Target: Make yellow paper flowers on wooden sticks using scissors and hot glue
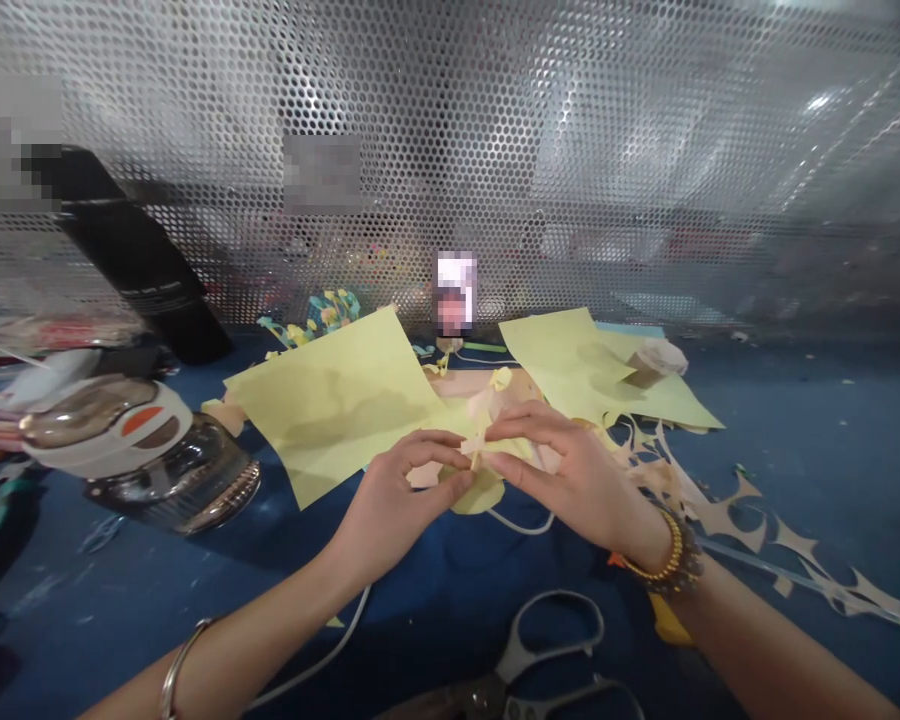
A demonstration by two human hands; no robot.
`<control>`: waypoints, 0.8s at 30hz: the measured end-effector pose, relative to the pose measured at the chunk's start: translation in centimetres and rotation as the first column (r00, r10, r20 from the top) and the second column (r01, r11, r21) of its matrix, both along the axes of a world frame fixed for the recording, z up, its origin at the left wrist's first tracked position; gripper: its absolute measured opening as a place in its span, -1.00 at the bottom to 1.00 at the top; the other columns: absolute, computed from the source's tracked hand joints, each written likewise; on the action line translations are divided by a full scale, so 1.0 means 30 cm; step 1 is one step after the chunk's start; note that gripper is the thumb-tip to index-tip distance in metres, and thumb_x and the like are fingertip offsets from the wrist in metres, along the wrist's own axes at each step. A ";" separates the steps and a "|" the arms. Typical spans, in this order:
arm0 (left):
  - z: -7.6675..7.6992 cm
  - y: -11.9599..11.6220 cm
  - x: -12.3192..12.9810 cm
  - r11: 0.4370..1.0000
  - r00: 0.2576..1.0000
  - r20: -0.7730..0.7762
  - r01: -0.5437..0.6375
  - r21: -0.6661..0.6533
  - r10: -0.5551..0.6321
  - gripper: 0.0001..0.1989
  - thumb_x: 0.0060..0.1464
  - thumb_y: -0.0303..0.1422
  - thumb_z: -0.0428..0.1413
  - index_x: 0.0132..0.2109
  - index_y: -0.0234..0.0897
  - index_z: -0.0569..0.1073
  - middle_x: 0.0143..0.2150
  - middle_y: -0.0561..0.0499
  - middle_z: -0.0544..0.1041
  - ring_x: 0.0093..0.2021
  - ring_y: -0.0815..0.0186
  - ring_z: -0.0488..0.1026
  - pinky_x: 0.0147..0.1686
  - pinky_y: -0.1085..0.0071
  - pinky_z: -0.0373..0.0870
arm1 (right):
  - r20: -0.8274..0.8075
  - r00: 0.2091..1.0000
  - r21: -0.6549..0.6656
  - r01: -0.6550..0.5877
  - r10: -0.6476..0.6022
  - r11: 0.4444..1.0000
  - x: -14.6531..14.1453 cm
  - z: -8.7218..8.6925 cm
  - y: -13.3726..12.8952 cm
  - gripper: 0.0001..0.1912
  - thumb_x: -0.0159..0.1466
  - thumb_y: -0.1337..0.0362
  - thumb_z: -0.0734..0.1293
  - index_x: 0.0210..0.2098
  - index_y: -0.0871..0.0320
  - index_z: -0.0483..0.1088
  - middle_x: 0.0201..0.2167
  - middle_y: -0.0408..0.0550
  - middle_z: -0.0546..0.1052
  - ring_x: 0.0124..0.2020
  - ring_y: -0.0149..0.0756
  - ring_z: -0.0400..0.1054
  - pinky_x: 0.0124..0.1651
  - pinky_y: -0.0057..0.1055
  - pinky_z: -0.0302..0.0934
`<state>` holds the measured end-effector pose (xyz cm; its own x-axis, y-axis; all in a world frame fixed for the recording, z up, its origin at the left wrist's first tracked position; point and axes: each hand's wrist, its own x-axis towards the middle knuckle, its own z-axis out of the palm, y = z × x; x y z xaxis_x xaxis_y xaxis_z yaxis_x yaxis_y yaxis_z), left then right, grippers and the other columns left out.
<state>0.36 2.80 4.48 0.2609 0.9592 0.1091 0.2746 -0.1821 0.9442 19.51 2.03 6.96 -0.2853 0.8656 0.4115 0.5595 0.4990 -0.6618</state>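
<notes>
My left hand point(412, 485) and my right hand point(562, 465) meet in the middle of the head view. Between their fingertips is a thin pale stem topped by a small yellow paper flower point(500, 379). Fingers of both hands pinch this piece from either side. Just beneath them lies a rounded yellow-green paper piece point(478, 494). A large yellow-green sheet point(337, 395) spreads behind my left hand, and another yellow sheet point(570, 350) lies behind my right hand.
Scissors point(529, 670) lie at the front edge. To the left are a clear jar point(187, 470) and a leaning black bottle point(142, 260). Cut paper scraps point(731, 515) lie at right, a white cable point(345, 640) at front. A perforated metal panel point(570, 130) stands behind.
</notes>
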 end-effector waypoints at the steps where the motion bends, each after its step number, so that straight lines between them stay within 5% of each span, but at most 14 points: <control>1: 0.001 0.001 -0.001 1.000 1.000 0.002 -0.005 -0.004 0.005 -0.89 -0.02 -0.26 0.19 -0.37 -0.17 0.56 -0.07 -0.06 0.49 0.01 0.12 0.38 -0.12 0.32 0.31 | 0.023 1.000 0.002 0.011 -0.011 1.000 0.018 0.010 -0.001 -0.82 0.22 0.23 0.32 -0.18 0.07 0.47 -0.16 -0.04 0.49 -0.08 -0.23 0.37 0.01 -0.28 0.25; 7: -0.002 0.006 -0.003 1.000 1.000 -0.010 -0.009 -0.025 0.009 -0.89 0.00 -0.27 0.18 -0.37 -0.18 0.54 -0.08 -0.06 0.48 0.06 0.12 0.35 -0.10 0.31 0.30 | 0.268 0.963 -0.108 0.059 -0.028 0.992 0.200 0.021 -0.019 -0.75 0.22 0.12 0.31 -0.12 -0.04 0.45 -0.11 -0.07 0.49 -0.06 -0.15 0.37 0.01 -0.16 0.24; 15: -0.029 0.018 -0.015 0.999 0.998 -0.067 -0.006 0.053 0.010 -0.91 0.01 -0.27 0.15 -0.36 -0.13 0.53 -0.08 0.00 0.49 0.06 0.16 0.36 -0.02 0.25 0.30 | 0.425 0.902 -0.313 0.230 -0.081 0.921 0.432 -0.088 -0.061 -0.66 0.21 0.01 0.26 -0.08 -0.06 0.43 0.04 -0.03 0.42 0.06 0.00 0.28 0.04 -0.04 0.23; 24: -0.034 0.020 -0.018 0.997 0.994 -0.106 -0.015 0.077 0.023 -0.89 0.01 -0.24 0.15 -0.35 -0.12 0.53 -0.07 0.00 0.49 0.03 0.17 0.40 -0.11 0.29 0.38 | 0.527 0.835 -0.163 0.285 -0.160 0.945 0.499 -0.129 -0.030 -0.71 0.25 0.14 0.20 -0.14 0.04 0.47 -0.06 0.00 0.51 -0.03 -0.06 0.37 0.01 -0.09 0.25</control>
<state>-0.20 3.39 3.47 0.2570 0.9540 0.1543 0.3767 -0.2459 0.8931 34.47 1.12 3.08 -0.1856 0.9813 0.0513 0.9212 0.1919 -0.3386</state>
